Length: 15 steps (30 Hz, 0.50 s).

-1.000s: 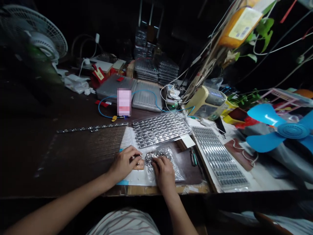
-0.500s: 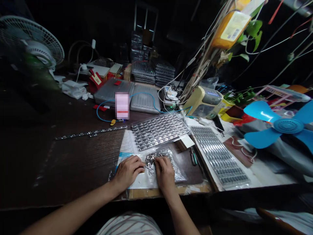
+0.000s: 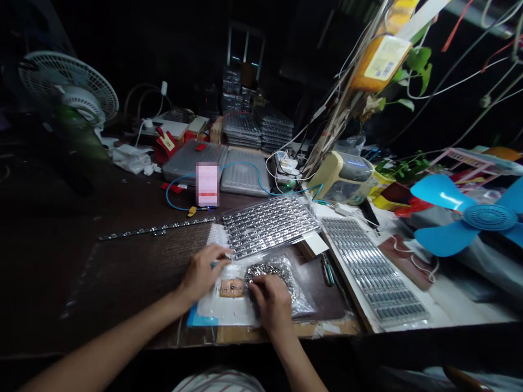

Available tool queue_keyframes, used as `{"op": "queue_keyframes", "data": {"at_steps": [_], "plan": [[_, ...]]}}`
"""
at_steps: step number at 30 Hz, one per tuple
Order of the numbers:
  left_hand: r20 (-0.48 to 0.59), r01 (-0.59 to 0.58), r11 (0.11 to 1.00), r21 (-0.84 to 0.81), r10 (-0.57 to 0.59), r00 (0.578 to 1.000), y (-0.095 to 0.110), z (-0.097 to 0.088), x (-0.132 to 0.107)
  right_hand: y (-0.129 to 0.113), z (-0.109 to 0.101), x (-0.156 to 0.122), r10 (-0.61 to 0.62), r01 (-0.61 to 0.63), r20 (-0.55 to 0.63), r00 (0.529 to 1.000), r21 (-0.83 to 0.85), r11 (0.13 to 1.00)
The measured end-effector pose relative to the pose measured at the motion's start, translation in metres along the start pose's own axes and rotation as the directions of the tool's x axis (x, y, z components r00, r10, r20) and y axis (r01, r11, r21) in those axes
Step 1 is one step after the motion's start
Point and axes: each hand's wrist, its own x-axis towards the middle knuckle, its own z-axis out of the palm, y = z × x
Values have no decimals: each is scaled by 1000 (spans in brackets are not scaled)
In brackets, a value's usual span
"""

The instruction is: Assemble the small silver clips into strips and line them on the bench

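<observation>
My left hand (image 3: 202,272) pinches a thin blue-ended tool (image 3: 214,264) just below the corner of a clear tray of small metal parts (image 3: 269,226). A small tan pad (image 3: 231,287) with a dark dot lies on a white sheet (image 3: 224,310), just beneath that hand. My right hand (image 3: 269,302) rests with curled fingers on a clear plastic bag (image 3: 302,296) holding a heap of shiny metal pieces. The fingers hide the bag's lower part, so any grip is unclear.
A second clear tray of metal parts (image 3: 373,269) lies to the right, beside green-handled pliers (image 3: 327,270). A metal strip (image 3: 157,230) lies on the dark wooden desk (image 3: 122,283). Stacked trays stand at the back, with a blue fan (image 3: 484,218) at right.
My left hand has lifted up and left off the tan pad, which now shows fully. My right hand has shifted slightly down the bag, and the view has tilted a little.
</observation>
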Motion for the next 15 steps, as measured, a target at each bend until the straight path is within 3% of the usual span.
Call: {"op": "queue_keyframes", "data": {"at_steps": [4, 8, 11, 15], "plan": [[-136, 100, 971, 218, -71, 988, -56, -48, 41, -18, 9, 3, 5, -5, 96, 995, -5, 1000], [-191, 172, 874, 455, -93, 977, -99, -77, 43, -26, 18, 5, -11, 12, 115, 993, -7, 1000], [-217, 217, 790, 573, -109, 970, -109, -85, 31, -25, 23, 5, -19, 18, 122, 992, 10, 1000], [-169, 176, 781, 600, -92, 981, -94, -78, 39, -24, 25, 5, -10, 4, 127, 992, 43, 999]]}}
